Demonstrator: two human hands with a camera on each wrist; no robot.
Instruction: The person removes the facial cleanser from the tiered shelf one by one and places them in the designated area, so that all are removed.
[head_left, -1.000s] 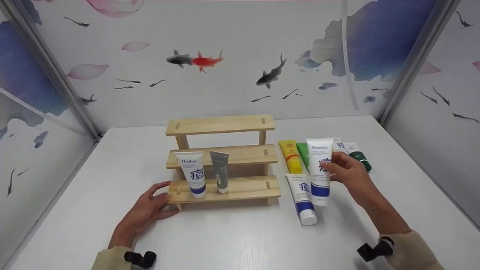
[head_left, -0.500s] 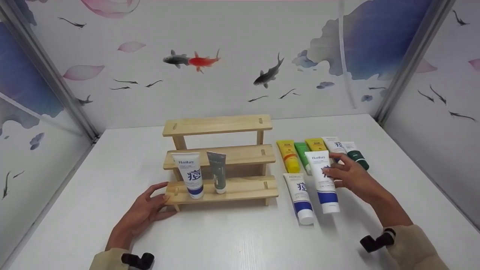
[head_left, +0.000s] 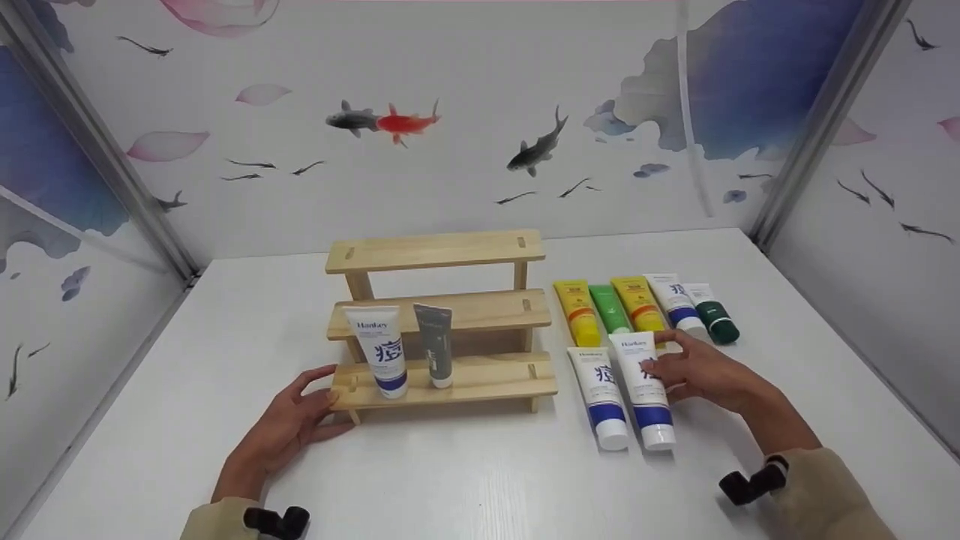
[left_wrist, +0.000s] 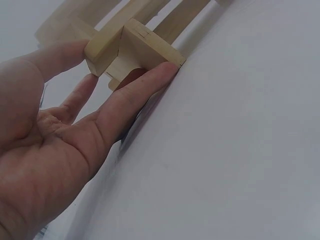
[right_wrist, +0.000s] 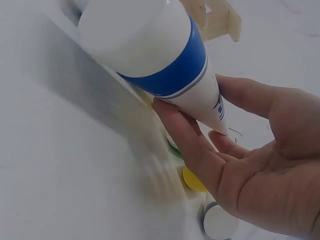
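Observation:
A three-tier wooden display stand (head_left: 480, 390) stands left of centre, and my left hand (head_left: 289, 420) holds the left end of its lowest shelf. In the left wrist view, my left fingers lie against the shelf's corner (left_wrist: 107, 52) and leg. A white squeeze tube (head_left: 375, 345) with a blue band and a grey squeeze tube (head_left: 435, 345) stand on the lowest shelf, caps down. My right hand (head_left: 709, 375) pinches another white squeeze tube (head_left: 637, 379) by its side, cap towards me. Whether it touches the table is unclear. A matching white tube (head_left: 598, 390) lies beside it on the left.
Behind the held tube lie a yellow tube (head_left: 577, 311), a green tube (head_left: 609, 307), a second yellow tube (head_left: 636, 296), a white tube (head_left: 679, 304) and a dark-green-capped tube (head_left: 716, 319). A printed wall panel (head_left: 465, 195) bounds the white table (head_left: 465, 480) at the back.
My right hand has brought the white squeeze tube down and towards me, alongside the lying white one, uncovering the tubes behind. My left hand keeps its place on the stand.

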